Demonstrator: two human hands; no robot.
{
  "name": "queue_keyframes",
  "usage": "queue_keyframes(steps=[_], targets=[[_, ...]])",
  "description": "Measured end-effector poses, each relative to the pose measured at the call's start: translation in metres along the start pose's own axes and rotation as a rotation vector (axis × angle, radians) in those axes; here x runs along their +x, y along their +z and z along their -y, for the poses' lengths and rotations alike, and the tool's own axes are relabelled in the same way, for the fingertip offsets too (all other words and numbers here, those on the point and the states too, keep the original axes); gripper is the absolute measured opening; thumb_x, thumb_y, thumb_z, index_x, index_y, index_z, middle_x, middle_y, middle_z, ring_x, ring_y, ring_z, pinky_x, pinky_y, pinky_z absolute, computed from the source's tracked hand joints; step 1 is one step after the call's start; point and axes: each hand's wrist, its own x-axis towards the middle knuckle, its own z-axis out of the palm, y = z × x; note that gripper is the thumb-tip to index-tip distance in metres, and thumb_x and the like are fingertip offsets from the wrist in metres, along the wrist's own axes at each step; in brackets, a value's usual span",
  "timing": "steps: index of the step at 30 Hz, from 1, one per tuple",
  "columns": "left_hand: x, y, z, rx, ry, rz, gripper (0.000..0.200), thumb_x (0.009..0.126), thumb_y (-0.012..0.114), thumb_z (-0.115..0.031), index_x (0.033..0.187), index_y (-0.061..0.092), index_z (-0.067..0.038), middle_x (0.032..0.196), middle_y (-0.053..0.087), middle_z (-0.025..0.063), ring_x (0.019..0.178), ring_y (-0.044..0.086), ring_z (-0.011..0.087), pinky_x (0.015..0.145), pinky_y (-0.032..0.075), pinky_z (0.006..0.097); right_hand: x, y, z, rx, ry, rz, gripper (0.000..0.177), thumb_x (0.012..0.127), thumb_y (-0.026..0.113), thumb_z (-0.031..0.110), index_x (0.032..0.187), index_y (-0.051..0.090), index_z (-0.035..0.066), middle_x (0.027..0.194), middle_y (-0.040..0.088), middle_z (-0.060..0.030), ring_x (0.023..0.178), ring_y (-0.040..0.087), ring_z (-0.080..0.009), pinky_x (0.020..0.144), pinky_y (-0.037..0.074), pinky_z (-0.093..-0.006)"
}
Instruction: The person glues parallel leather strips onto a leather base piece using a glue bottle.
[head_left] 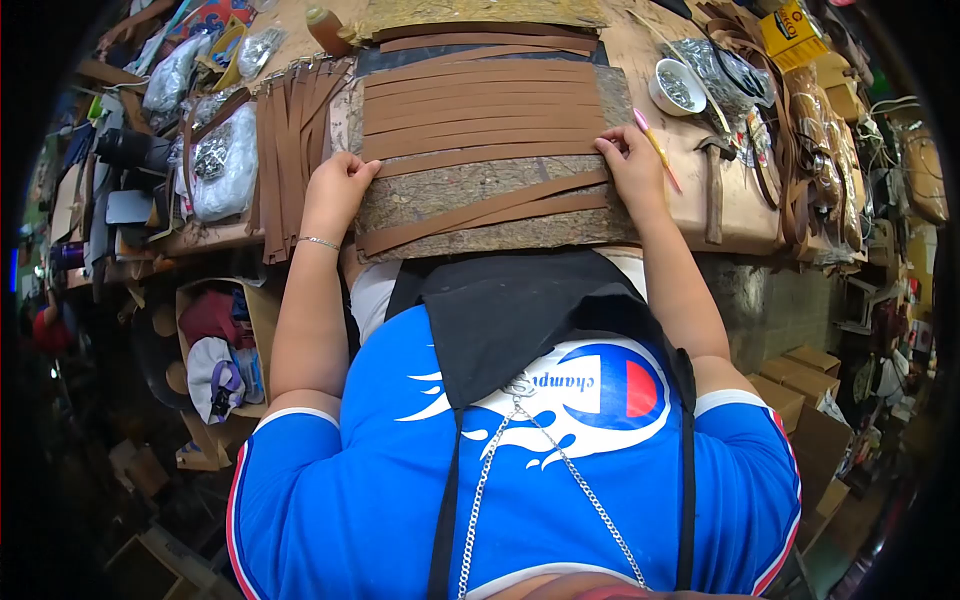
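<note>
Several brown leather strips (480,110) lie side by side across a rough cork-like board (450,190) on the workbench. My left hand (338,185), fingers curled, grips the strips' left ends at the board's left edge; a thin bracelet is on that wrist. My right hand (628,160) presses its fingertips on the strips' right ends and keeps a pink pen (657,148) along its outer fingers. Two more strips (480,212) run slanted across the board's near part.
More brown strips (290,150) hang over the bench at the left beside plastic bags of metal hardware (225,165). A white bowl of small parts (675,88), a hammer (713,190) and belts lie to the right. Cardboard boxes (800,380) stand on the floor.
</note>
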Motion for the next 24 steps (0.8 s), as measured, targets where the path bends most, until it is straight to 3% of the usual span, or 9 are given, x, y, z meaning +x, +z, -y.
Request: queue_keyframes(steps=[8,13,15,17,18,20,21,23,24], targets=[[0.005,0.003,0.008,0.005,-0.015,-0.043,0.039,0.083,0.074,-0.035,0.078,0.063,0.002,0.074,0.065,0.0200,0.070,0.062,0.0361,0.068,0.050,0.0407,0.001,0.004,-0.002,0.018,0.030,-0.032,0.018,0.084,0.073,0.019,0.092,0.066,0.004,0.075,0.064,-0.0069,0.070,0.062,-0.0197,0.067,0.049,-0.0332],[0.003,0.004,0.005,0.037,0.018,-0.063,0.037,0.083,0.074,-0.034,0.079,0.059,0.000,0.075,0.063,0.0193,0.072,0.061,0.0359,0.069,0.049,0.0414,0.004,0.001,-0.009,0.030,-0.077,-0.105,0.017,0.085,0.072,0.016,0.094,0.067,0.003,0.084,0.063,-0.0074,0.073,0.059,-0.0178,0.068,0.049,-0.0318],[-0.003,0.003,-0.001,0.055,0.032,-0.084,0.036,0.083,0.075,-0.033,0.081,0.058,0.000,0.076,0.062,0.0185,0.073,0.061,0.0357,0.069,0.049,0.0422,0.007,-0.012,-0.019,0.106,-0.011,-0.122,0.016,0.086,0.071,0.015,0.095,0.067,0.003,0.086,0.062,-0.0065,0.075,0.059,-0.0166,0.070,0.049,-0.0308],[-0.017,-0.003,-0.012,0.172,0.189,-0.158,0.035,0.082,0.075,-0.031,0.087,0.056,-0.002,0.083,0.061,0.0168,0.077,0.061,0.0357,0.070,0.049,0.0439,0.008,-0.024,-0.016,0.180,0.053,-0.138,0.015,0.087,0.070,0.014,0.096,0.067,0.002,0.088,0.062,-0.0055,0.077,0.059,-0.0154,0.071,0.048,-0.0297],[-0.026,-0.010,-0.021,0.171,0.190,-0.155,0.035,0.082,0.075,-0.031,0.087,0.056,-0.002,0.083,0.061,0.0168,0.077,0.061,0.0357,0.070,0.049,0.0439,0.003,-0.033,-0.008,0.162,-0.013,0.015,0.014,0.087,0.069,0.013,0.097,0.068,0.003,0.087,0.062,-0.0042,0.078,0.058,-0.0142,0.073,0.048,-0.0288],[-0.047,-0.021,-0.036,0.181,0.398,0.162,0.032,0.080,0.076,-0.026,0.092,0.057,-0.003,0.088,0.061,0.0146,0.083,0.061,0.0352,0.072,0.049,0.0439,-0.006,-0.044,0.006,0.187,-0.029,0.330,0.013,0.085,0.070,0.009,0.097,0.069,0.005,0.089,0.061,-0.0044,0.086,0.059,-0.0178,0.078,0.048,-0.0296],[-0.054,-0.021,-0.034,0.180,0.397,0.164,0.032,0.080,0.076,-0.026,0.092,0.057,-0.003,0.088,0.061,0.0146,0.083,0.061,0.0352,0.072,0.049,0.0439,-0.010,-0.044,0.012,0.186,-0.028,0.331,0.013,0.085,0.070,0.009,0.097,0.069,0.005,0.089,0.061,-0.0044,0.086,0.059,-0.0178,0.078,0.048,-0.0296],[-0.061,-0.022,-0.031,0.214,0.519,0.315,0.029,0.077,0.078,-0.019,0.091,0.057,-0.004,0.089,0.062,0.0130,0.086,0.062,0.0341,0.075,0.049,0.0420,-0.018,-0.043,0.020,-0.165,-0.425,0.376,0.018,0.079,0.074,0.008,0.097,0.070,0.007,0.093,0.060,-0.0072,0.092,0.060,-0.0247,0.080,0.049,-0.0324],[-0.061,-0.019,-0.028,0.257,0.513,0.303,0.027,0.075,0.078,-0.015,0.089,0.058,-0.004,0.088,0.063,0.0119,0.088,0.061,0.0338,0.077,0.049,0.0417,-0.020,-0.042,0.023,-0.135,-0.313,0.408,0.019,0.075,0.076,0.008,0.093,0.069,0.007,0.098,0.059,-0.0096,0.099,0.057,-0.0301,0.084,0.049,-0.0353]])
